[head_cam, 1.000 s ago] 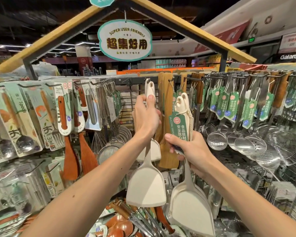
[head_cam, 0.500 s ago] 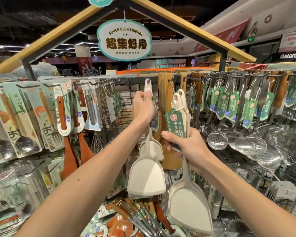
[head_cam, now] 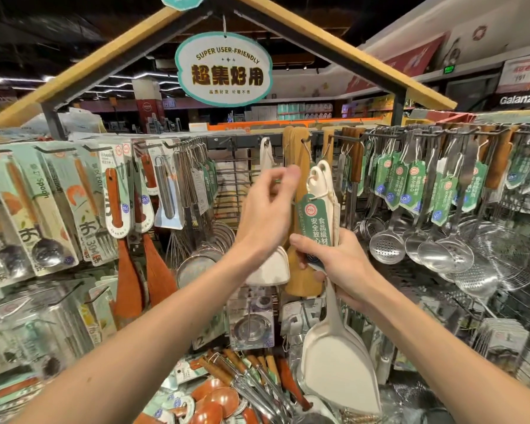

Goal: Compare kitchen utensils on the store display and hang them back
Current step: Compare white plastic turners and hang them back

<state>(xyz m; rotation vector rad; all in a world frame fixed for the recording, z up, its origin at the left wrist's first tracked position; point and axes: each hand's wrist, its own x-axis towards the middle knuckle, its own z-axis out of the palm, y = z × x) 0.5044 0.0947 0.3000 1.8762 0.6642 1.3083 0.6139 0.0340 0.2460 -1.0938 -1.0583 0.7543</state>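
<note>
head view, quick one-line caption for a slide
Right hand grips cream silicone spatulas with a green tag; open left hand hovers by the utensil rack.

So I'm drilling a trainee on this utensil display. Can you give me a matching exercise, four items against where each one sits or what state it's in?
Items:
1. cream spatulas
2. left hand
3. steel skimmers
4. oval sign

Places or states:
A. hanging from the peak of the wooden roof frame
B. gripped by the handles in the right hand
C. hanging on hooks at the right side of the rack
D. raised with fingers loose, holding nothing

Pairs: 1-B, 2-D, 3-C, 4-A
</note>
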